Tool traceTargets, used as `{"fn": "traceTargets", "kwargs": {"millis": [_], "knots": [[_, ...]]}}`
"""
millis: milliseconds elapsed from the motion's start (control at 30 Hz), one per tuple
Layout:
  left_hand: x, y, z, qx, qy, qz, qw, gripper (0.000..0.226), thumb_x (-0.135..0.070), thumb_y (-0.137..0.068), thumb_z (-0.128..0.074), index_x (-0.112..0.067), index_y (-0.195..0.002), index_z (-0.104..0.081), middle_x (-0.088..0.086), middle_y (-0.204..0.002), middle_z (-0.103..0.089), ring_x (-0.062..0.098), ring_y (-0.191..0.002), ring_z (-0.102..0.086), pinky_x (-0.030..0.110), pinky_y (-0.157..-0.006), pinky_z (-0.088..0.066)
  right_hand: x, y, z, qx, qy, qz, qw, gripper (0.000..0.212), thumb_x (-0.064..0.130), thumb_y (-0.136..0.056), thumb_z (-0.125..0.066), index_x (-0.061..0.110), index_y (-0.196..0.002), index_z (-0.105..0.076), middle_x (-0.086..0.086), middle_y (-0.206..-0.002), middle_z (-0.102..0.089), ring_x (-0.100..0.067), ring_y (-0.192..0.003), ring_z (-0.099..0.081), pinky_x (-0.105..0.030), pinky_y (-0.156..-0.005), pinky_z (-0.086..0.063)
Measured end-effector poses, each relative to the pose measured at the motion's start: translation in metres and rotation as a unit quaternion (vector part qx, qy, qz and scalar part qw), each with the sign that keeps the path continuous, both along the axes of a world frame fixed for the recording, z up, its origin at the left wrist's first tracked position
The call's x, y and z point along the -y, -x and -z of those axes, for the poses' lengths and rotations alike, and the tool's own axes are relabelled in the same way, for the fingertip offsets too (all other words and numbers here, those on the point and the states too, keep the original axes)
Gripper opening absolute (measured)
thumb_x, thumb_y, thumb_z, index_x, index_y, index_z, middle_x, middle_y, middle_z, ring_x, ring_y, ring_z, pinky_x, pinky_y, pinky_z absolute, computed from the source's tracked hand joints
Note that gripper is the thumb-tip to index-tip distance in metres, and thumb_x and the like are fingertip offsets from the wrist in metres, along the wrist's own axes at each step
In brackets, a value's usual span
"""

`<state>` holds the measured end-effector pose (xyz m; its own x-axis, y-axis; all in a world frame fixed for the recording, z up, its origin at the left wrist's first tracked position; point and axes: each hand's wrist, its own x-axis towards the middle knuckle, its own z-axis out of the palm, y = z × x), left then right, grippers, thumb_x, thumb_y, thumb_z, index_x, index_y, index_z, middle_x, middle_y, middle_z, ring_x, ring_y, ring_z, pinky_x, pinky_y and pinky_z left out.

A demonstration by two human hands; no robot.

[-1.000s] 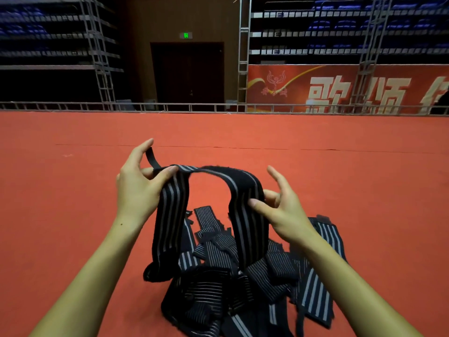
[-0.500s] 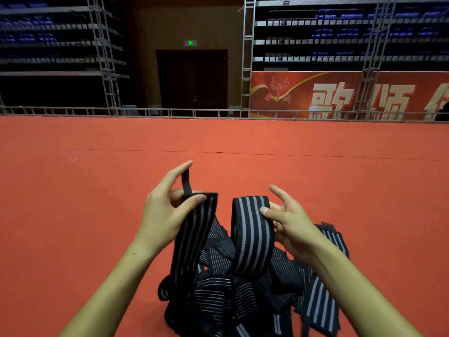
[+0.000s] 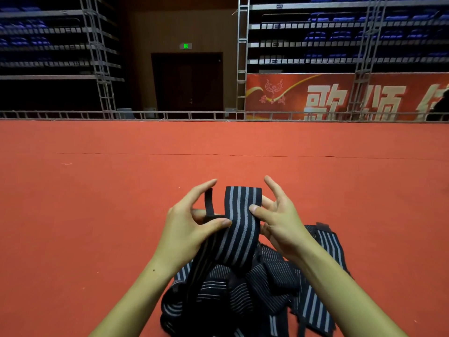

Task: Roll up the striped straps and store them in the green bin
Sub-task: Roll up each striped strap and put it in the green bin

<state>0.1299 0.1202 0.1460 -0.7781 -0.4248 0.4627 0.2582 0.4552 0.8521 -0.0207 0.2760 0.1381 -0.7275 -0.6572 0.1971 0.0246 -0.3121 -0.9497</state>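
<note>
Red carpet (image 3: pixel 97 215) underfoot; our left hand (image 3: pixel 187 224) and right hand (image 3: pixel 279 222) pinch one striped strap (image 3: pixel 239 222), rolling barely begun, pile (image 3: pixel 243 293) waiting, no bin visible.

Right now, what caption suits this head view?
Both hands, left hand and right hand, pinch a striped strap above the strap pile on red carpet.

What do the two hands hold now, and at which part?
Both hands pinch one striped strap near its folded top, left thumb and right thumb on its face.

Red carpet (image 3: pixel 97 215), metal truss (image 3: pixel 102 57), red banner (image 3: pixel 340 96), dark door (image 3: pixel 187 83)
</note>
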Motion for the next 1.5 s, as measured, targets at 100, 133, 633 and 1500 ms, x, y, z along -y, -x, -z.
{"fn": "traceTargets", "kwargs": {"millis": [100, 133, 633, 1500], "knots": [[0.003, -0.002, -0.002, -0.021, 0.005, -0.03, 0.999, 0.08, -0.012, -0.085, -0.091, -0.043, -0.15, -0.055, -0.002, -0.089, -0.084, 0.015, -0.091, -0.082, 0.049, -0.088, -0.066, -0.008, -0.007, 0.003, -0.066, -0.014, 0.001, 0.998, 0.085, 0.005, -0.105, -0.064, 0.047, -0.166, -0.02, -0.003, -0.126, -0.078, -0.03, -0.113, -0.077, -0.052, -0.089, -0.065], [0.006, -0.002, -0.004, -0.031, -0.004, -0.042, 0.999, 0.08, -0.012, -0.085, -0.091, -0.041, -0.151, -0.055, -0.001, -0.088, -0.084, 0.016, -0.089, -0.082, 0.047, -0.085, -0.067, -0.013, -0.01, 0.006, -0.093, -0.027, -0.003, 0.995, 0.087, 0.01, -0.104, -0.068, 0.051, -0.164, -0.02, -0.004, -0.122, -0.077, -0.03, -0.11, -0.077, -0.052, -0.089, -0.065], [0.006, -0.006, -0.012, -0.044, -0.065, -0.043, 0.996, 0.077, -0.01, -0.085, -0.088, -0.035, -0.15, -0.055, 0.006, -0.084, -0.083, 0.019, -0.086, -0.082, 0.029, -0.075, -0.066, -0.024, -0.024, 0.03, -0.188, -0.047, -0.029, 0.981, 0.087, 0.004, -0.103, -0.069, 0.047, -0.165, -0.025, -0.026, -0.098, -0.064, -0.029, -0.085, -0.068, -0.041, -0.08, -0.063], [0.006, -0.011, -0.019, -0.041, -0.06, -0.054, 0.996, 0.08, -0.01, -0.084, -0.09, -0.036, -0.151, -0.054, 0.004, -0.086, -0.084, 0.018, -0.087, -0.083, 0.031, -0.08, -0.066, -0.023, -0.034, 0.011, -0.389, 0.043, 0.148, 0.908, 0.101, -0.011, -0.084, -0.083, 0.021, -0.165, -0.031, 0.006, -0.118, -0.076, -0.024, -0.117, -0.072, -0.051, -0.106, -0.054]]}}
